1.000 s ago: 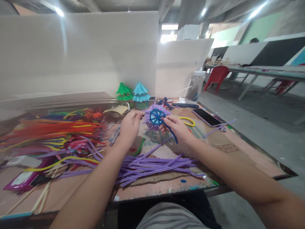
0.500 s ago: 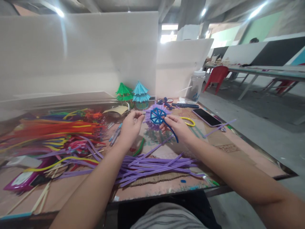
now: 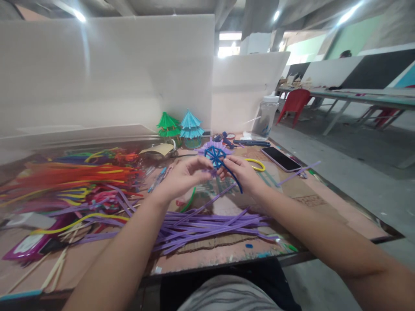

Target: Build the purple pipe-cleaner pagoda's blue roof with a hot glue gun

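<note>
Right hand [image 3: 241, 172] pinches a blue spoked wheel [image 3: 214, 156] above the middle of the tabletop [image 3: 337, 216], a loose blue end [image 3: 236, 183] hanging down. Left hand [image 3: 181, 175] curved close at the wheel's left side; cannot tell whether it grips. Purple fringe [image 3: 211, 143] shows behind. Purple strips [image 3: 214, 222] heaped toward the near edge.

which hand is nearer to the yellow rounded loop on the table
Right. The right hand, pinching the blue spoked, wheel-like frame, is just left of the yellow loop; the left hand is farther left, across the frame from it.
</note>
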A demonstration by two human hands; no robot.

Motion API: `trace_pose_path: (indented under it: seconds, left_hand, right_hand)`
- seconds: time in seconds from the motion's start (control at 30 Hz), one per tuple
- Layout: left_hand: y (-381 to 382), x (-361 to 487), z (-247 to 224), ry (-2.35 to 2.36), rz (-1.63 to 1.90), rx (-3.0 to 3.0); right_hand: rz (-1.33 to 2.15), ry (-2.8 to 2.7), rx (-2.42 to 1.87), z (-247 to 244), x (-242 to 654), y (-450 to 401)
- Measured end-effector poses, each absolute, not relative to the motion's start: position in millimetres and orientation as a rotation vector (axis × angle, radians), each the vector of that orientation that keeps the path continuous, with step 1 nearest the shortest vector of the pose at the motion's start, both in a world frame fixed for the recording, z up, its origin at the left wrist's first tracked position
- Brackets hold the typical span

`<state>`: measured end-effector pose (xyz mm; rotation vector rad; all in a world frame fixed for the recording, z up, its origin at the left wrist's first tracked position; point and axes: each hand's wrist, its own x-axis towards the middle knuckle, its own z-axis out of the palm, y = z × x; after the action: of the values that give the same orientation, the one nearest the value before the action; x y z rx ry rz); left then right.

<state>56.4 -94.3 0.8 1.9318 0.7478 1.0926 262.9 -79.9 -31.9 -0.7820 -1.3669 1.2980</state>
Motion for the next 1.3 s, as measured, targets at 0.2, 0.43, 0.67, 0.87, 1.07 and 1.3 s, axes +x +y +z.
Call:
trace_pose_path:
  seconds: [0.2,0.43,0.67,0.87,1.07,1.3]
  left_hand:
    - [-87.2,56.5,-4.4,0.985,1.194,1.933]
    - [-74.6,55.4,-22.0,1.475,1.546,2.378]
    - [-83.8,61.6,-25.0,1.464,1.579,2.502]
    - [-82.1,67.7,-29.2,1.341,1.447,2.521]
    - [-82.0,74.8,-32.6,1.335,1.433,2.289]
    - [-85.4,76.7,-29.9,1.348,1.435,2.183]
  right_hand:
    - [1.317,-1.361,-0.793,-32.3,262.0,-80.0]
    - [1.322,-1.366,-0.792,-34.9,261.2,-80.6]
    - [1.328,-1.347,-0.812,-37.5,257.6,-81.9]
    - [1.333,-1.397,-0.817,-41.9,253.0,-84.5]
    - [1.326,-1.443,-0.824,-41.9,251.3,-86.0]
    - [1.319,-1.458,-0.818,-41.5,249.6,-88.0]
